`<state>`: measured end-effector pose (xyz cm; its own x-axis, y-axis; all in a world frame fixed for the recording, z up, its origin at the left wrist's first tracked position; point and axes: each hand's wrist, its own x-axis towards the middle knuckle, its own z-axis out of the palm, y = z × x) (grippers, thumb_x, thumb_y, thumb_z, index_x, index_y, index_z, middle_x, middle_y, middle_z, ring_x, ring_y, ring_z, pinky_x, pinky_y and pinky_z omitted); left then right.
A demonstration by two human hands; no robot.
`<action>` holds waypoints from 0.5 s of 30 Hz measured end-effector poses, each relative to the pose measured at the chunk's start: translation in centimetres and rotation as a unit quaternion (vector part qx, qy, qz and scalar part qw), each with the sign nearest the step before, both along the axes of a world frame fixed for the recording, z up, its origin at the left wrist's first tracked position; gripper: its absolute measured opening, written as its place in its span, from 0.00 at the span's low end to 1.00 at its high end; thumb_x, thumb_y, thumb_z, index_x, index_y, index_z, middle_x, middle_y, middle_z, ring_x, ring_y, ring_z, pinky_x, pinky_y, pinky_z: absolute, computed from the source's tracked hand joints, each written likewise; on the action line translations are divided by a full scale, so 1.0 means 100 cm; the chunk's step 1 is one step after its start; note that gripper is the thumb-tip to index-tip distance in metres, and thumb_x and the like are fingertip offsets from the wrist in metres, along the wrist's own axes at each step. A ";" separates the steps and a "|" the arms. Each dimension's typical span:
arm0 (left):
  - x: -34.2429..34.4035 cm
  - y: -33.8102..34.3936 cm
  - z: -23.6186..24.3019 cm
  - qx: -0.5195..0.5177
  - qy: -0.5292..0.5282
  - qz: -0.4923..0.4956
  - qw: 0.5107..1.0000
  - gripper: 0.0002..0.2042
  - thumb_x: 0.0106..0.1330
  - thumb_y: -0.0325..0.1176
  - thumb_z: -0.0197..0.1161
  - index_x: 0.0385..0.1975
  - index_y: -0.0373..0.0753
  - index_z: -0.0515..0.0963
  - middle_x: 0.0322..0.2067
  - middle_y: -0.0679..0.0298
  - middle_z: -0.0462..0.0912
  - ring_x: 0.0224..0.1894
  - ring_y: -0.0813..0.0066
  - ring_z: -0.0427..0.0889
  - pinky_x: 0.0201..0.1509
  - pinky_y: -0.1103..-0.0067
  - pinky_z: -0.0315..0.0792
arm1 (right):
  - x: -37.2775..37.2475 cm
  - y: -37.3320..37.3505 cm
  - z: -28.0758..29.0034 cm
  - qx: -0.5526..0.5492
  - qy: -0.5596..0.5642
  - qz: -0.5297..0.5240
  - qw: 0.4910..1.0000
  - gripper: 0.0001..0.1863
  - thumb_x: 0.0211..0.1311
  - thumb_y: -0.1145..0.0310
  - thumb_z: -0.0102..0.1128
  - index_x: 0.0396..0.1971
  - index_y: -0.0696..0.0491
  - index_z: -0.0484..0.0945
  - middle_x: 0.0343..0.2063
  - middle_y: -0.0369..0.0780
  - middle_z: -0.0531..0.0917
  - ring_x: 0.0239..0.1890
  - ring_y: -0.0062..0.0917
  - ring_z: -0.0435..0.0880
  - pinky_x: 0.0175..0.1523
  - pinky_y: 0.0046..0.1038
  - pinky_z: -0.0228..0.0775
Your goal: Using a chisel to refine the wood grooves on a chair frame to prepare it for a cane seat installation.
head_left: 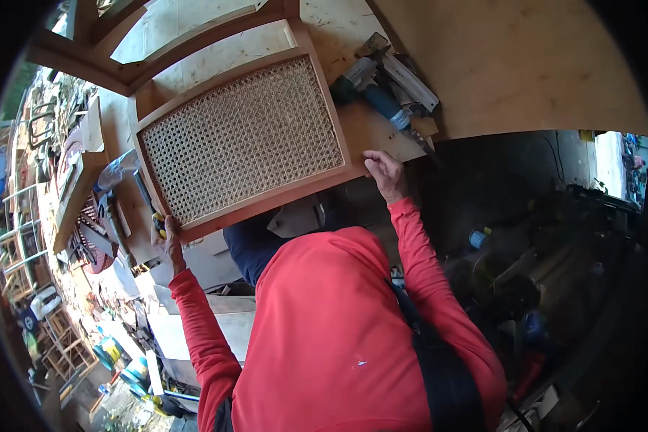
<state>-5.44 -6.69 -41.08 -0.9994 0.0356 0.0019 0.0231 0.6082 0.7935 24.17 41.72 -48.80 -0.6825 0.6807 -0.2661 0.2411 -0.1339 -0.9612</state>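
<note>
A wooden chair frame [266,193] with a woven cane panel [241,137] lies on the workbench in front of me. My left hand [168,246] is closed at the frame's near left corner, thumb along the wood. Right beside those fingers is a long dark tool with a yellow and black handle [158,225]; I cannot tell whether the hand touches it too. My right hand [386,176] is just off the near right corner, fingertips pinched together. Whatever it may hold is too small to make out.
A blue and grey power drill [381,101] lies right of the panel, beside other tools. Left are a clear plastic bottle [119,169] and a hammer-like tool [119,230]. A large wooden board [525,65] spans the upper right. Cluttered items fill the dark floor at right.
</note>
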 end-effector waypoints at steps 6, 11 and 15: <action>-0.011 -0.006 0.006 0.053 -0.025 -0.024 0.998 0.12 0.77 0.42 0.66 0.38 0.39 0.78 0.28 0.71 0.81 0.27 0.86 0.74 0.31 0.84 0.66 | 0.000 -0.040 -0.004 -0.092 0.033 0.010 0.995 0.10 0.74 0.68 0.62 0.46 0.59 0.83 0.36 0.37 0.87 0.32 0.20 0.88 0.39 0.21 0.81; 0.005 0.012 0.026 -0.047 0.047 0.002 0.998 0.15 0.77 0.43 0.65 0.41 0.35 0.78 0.27 0.65 0.82 0.28 0.78 0.76 0.34 0.78 0.70 | -0.020 -0.104 0.025 -0.365 -0.013 0.059 0.929 0.18 0.72 0.55 0.67 0.42 0.58 0.80 0.33 0.42 0.88 0.29 0.22 0.89 0.30 0.24 0.83; 0.024 0.053 0.068 -0.176 0.295 -0.036 0.938 0.14 0.77 0.41 0.64 0.43 0.35 0.78 0.25 0.66 0.78 0.27 0.78 0.72 0.32 0.75 0.66 | -0.055 -0.130 0.046 -0.418 -0.011 0.002 0.909 0.26 0.68 0.50 0.72 0.44 0.59 0.74 0.30 0.41 0.85 0.25 0.23 0.88 0.26 0.25 0.82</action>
